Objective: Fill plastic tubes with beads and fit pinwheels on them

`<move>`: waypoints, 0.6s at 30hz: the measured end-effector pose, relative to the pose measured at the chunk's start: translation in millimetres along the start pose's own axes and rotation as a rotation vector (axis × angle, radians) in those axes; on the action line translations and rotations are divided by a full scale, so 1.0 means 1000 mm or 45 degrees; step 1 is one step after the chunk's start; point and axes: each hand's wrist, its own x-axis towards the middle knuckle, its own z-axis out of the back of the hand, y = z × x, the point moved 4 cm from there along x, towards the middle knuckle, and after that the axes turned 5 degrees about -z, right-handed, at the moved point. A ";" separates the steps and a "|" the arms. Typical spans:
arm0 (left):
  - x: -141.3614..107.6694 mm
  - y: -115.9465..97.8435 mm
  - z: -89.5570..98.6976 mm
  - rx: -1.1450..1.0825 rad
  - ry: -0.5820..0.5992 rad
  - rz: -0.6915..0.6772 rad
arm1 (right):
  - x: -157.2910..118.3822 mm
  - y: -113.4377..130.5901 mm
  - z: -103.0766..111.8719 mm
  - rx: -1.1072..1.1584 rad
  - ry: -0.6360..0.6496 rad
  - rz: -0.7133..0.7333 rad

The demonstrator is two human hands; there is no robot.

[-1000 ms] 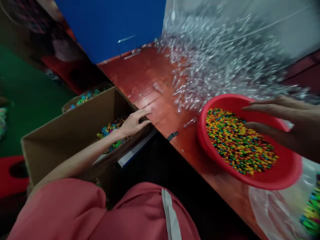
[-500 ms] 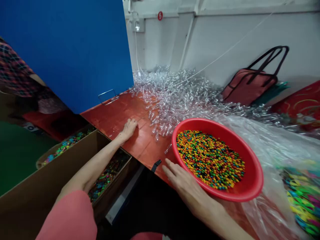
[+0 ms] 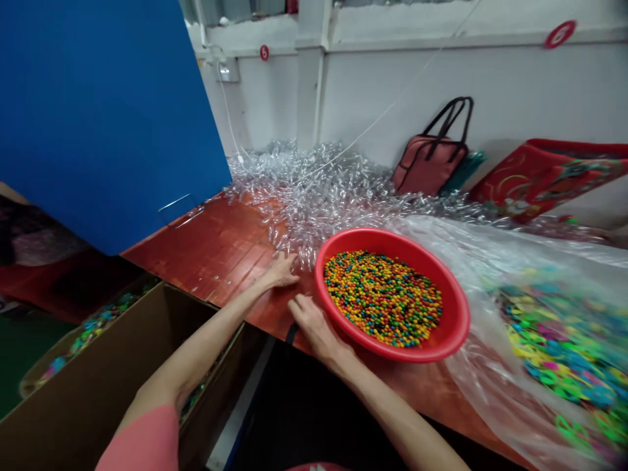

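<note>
My left hand [image 3: 283, 270] reaches over the red-brown tabletop [image 3: 220, 229] to the near edge of a heap of clear plastic tubes [image 3: 328, 176]. Its fingers are spread, and I make out nothing held in them. Close by, my right hand [image 3: 314, 326] is low over the table's front edge, left of a red basin [image 3: 458, 320]. The right fingers are loosely bent and a little apart, with no object visible in them. Small multicoloured candy-like beads [image 3: 383, 297] cover the bottom of the basin.
A blue panel [image 3: 108, 118] stands at the left. Below the table edge is a cardboard box [image 3: 112, 360] with colourful pieces. Clear plastic sheeting [image 3: 441, 261] lies at right, with bright plastic pieces [image 3: 564, 353] there. A pink bag [image 3: 429, 163] and a red bag [image 3: 544, 176] stand behind.
The view has turned right. My left hand has moved right, toward the tubes and the basin, and its fingers have spread. My right hand's fingers have bent, and the hands are closer together.
</note>
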 end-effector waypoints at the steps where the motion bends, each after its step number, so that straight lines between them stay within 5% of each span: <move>1: 0.002 -0.003 -0.001 -0.011 -0.012 0.000 | -0.005 0.008 0.010 0.003 -0.019 0.043; 4: 0.005 -0.006 0.001 -0.064 -0.083 0.006 | -0.024 0.015 0.054 -0.026 -0.189 0.185; 7: 0.001 -0.003 0.009 -0.158 -0.164 0.009 | -0.035 -0.020 0.103 -0.139 -0.249 0.108; 13: -0.010 -0.025 0.043 -0.431 -0.323 -0.083 | 0.021 -0.172 0.159 -0.214 0.021 -0.120; 16: -0.014 -0.078 0.063 -0.695 -0.292 -0.269 | 0.074 -0.251 0.161 -0.281 0.063 -0.323; 18: -0.016 -0.123 0.070 -0.720 -0.126 -0.439 | 0.104 -0.290 0.153 -0.299 0.087 -0.325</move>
